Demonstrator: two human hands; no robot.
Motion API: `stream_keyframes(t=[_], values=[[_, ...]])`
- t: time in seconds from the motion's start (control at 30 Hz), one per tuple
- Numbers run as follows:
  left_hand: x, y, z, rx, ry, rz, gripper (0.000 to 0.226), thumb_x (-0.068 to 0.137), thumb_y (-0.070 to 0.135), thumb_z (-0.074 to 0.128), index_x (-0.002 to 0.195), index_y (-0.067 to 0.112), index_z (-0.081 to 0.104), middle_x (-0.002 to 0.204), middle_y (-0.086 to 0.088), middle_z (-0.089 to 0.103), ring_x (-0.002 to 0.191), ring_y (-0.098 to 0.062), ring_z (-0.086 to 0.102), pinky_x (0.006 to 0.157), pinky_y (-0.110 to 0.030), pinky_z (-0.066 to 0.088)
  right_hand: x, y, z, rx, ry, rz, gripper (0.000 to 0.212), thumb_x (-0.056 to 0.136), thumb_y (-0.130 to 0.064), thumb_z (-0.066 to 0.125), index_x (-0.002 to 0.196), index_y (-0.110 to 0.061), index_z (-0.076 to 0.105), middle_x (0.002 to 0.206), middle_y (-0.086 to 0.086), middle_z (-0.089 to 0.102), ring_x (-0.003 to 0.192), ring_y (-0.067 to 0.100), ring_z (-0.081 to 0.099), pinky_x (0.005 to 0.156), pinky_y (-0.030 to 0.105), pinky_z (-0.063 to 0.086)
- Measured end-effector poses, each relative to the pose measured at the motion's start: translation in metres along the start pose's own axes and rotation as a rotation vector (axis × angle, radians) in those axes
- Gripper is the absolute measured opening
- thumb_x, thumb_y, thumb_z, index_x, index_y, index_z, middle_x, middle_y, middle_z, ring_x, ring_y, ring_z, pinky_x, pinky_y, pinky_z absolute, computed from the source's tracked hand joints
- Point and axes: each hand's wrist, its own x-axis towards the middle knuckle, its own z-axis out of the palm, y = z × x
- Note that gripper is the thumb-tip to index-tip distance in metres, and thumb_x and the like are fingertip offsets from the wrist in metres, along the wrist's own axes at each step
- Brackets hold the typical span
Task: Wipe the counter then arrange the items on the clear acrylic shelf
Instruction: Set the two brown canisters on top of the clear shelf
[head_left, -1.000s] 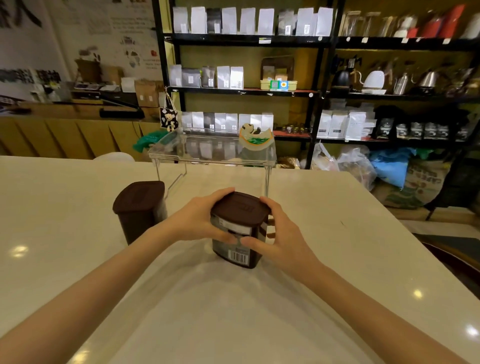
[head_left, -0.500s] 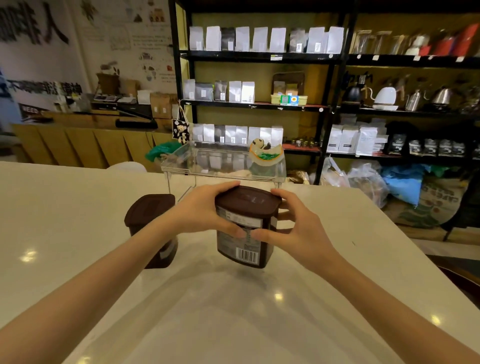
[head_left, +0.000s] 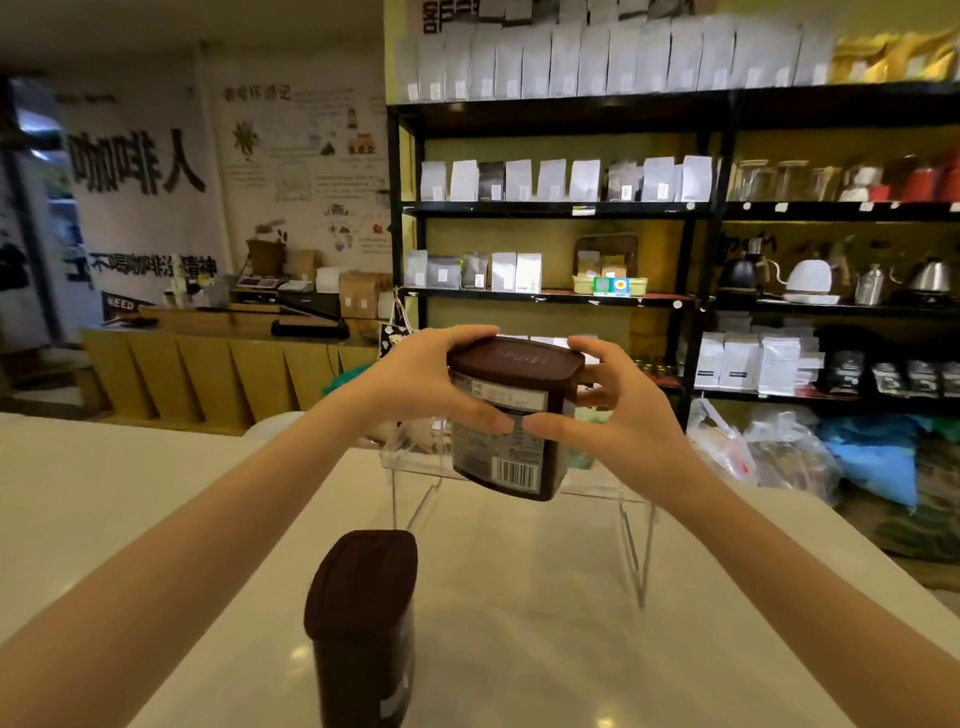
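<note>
I hold a dark brown jar (head_left: 514, 457) with a brown lid and a barcode label up in the air, tilted slightly. My left hand (head_left: 431, 384) grips its left side and my right hand (head_left: 618, 415) grips its right side. The jar hangs in front of and just above the clear acrylic shelf (head_left: 631, 525), which stands on the pale counter (head_left: 545, 623). A second brown jar (head_left: 363, 623) stands upright on the counter, nearer to me and to the left. The shelf's top is mostly hidden behind the held jar and my hands.
Black racks (head_left: 696, 291) with white bags and kettles stand behind the counter. Plastic bags (head_left: 779, 457) and a blue sack lie on the floor at the right. A wooden-fronted bench (head_left: 218, 374) runs along the back left wall.
Both hands have lifted the jar off the counter and carried it up and forward to the acrylic shelf. The view has moved closer, so the second jar now sits lower in frame.
</note>
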Motion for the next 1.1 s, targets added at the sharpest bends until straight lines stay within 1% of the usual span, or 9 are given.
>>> stream_keyframes(t=[0.07,0.17,0.23,0.37,0.57,0.67,0.87,0.97,1.1], values=[[0.014,-0.015,-0.007,-0.013,0.022,-0.009,0.093,0.058,0.025,0.085,0.138,0.026,0.036,0.116,0.012,0.048,0.108,-0.007,0.047,0.098,-0.027,0.043,0.02,0.004,0.012,0.019,-0.009,0.01,0.082,0.064,-0.027,0.08,0.133,-0.025,0.036,0.123,-0.001,0.058,0.106,0.015,0.055,0.085,0.027,0.049],[0.035,-0.04,-0.014,-0.022,0.032,-0.038,0.099,0.057,0.024,0.085,0.14,0.023,0.032,0.117,0.009,0.049,0.112,-0.01,0.048,0.1,-0.032,0.044,0.048,0.01,0.029,0.049,-0.035,0.043,0.082,0.065,-0.024,0.08,0.134,-0.023,0.034,0.126,0.002,0.057,0.099,0.011,0.053,0.074,0.016,0.045],[0.048,-0.056,-0.015,-0.029,0.038,-0.065,0.103,0.056,0.025,0.086,0.141,0.023,0.028,0.125,0.003,0.051,0.115,-0.014,0.049,0.101,-0.035,0.045,0.065,0.017,0.04,0.056,-0.051,0.088,0.083,0.067,-0.022,0.079,0.135,-0.021,0.033,0.129,0.002,0.055,0.098,0.011,0.051,0.079,0.021,0.045],[0.067,-0.084,-0.011,-0.041,0.059,-0.096,0.104,0.057,0.024,0.086,0.141,0.021,0.025,0.133,-0.004,0.051,0.106,-0.01,0.046,0.099,-0.033,0.044,0.091,0.036,0.057,0.093,-0.083,0.176,0.087,0.065,-0.02,0.08,0.138,-0.019,0.031,0.133,0.004,0.055,0.101,0.013,0.054,0.09,0.035,0.048],[0.091,-0.116,0.0,-0.098,0.005,-0.121,0.093,0.057,0.023,0.086,0.133,0.016,0.032,0.121,-0.002,0.055,0.106,-0.014,0.053,0.091,-0.027,0.046,0.11,0.055,0.074,0.049,-0.076,0.196,0.072,0.066,-0.017,0.08,0.127,-0.018,0.043,0.127,0.003,0.059,0.105,0.016,0.056,0.091,0.037,0.05],[0.1,-0.127,0.004,-0.102,-0.033,-0.132,0.093,0.057,0.023,0.086,0.133,0.013,0.032,0.127,-0.005,0.054,0.109,-0.015,0.053,0.095,-0.032,0.048,0.114,0.062,0.08,0.025,-0.065,0.207,0.071,0.065,-0.017,0.08,0.126,-0.018,0.043,0.126,0.002,0.059,0.105,0.015,0.055,0.091,0.035,0.049],[0.111,-0.141,0.007,-0.14,-0.062,-0.112,0.091,0.062,0.019,0.082,0.137,0.016,0.031,0.127,-0.003,0.051,0.111,-0.014,0.05,0.1,-0.033,0.045,0.122,0.076,0.089,0.058,-0.029,0.236,0.067,0.062,-0.02,0.082,0.12,-0.017,0.048,0.123,0.003,0.061,0.11,0.022,0.058,0.095,0.045,0.051],[0.109,-0.149,0.012,-0.244,-0.017,-0.141,0.097,0.063,0.017,0.082,0.141,0.018,0.025,0.135,-0.006,0.049,0.119,-0.018,0.05,0.103,-0.038,0.045,0.123,0.079,0.095,0.022,0.031,0.224,0.069,0.062,-0.022,0.082,0.121,-0.015,0.047,0.122,0.002,0.06,0.111,0.019,0.056,0.092,0.035,0.051],[0.095,-0.146,0.027,-0.335,0.194,-0.184,0.092,0.063,0.021,0.082,0.138,0.016,0.028,0.136,-0.005,0.048,0.117,-0.016,0.048,0.096,-0.033,0.044,0.123,0.075,0.105,0.011,0.068,0.21,0.075,0.065,-0.025,0.08,0.126,-0.011,0.039,0.124,0.002,0.056,0.102,0.009,0.049,0.072,0.012,0.041]])
